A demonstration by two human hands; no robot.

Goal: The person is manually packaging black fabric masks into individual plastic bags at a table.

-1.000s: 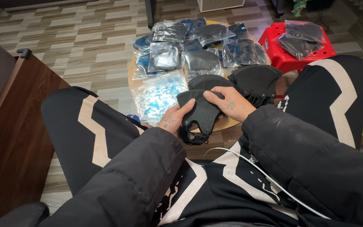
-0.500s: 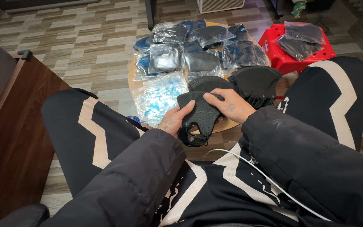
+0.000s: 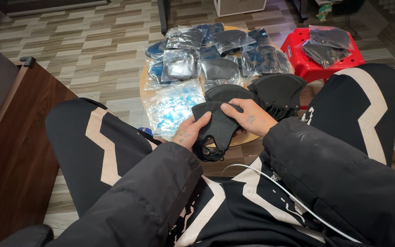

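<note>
Head view: we pinch a black mask [image 3: 216,126] between left hand [image 3: 187,134] and right hand [image 3: 248,118], fingers curled, above the table [image 3: 143,91].

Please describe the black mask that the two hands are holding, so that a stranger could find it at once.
Start at the round wooden table between the seated person's knees. At its near edge, the left hand and right hand grip one folded black mask with ear loops hanging below. Unlike the stack of black masks and the bagged masks beyond, it is lifted, single and unwrapped.
</note>
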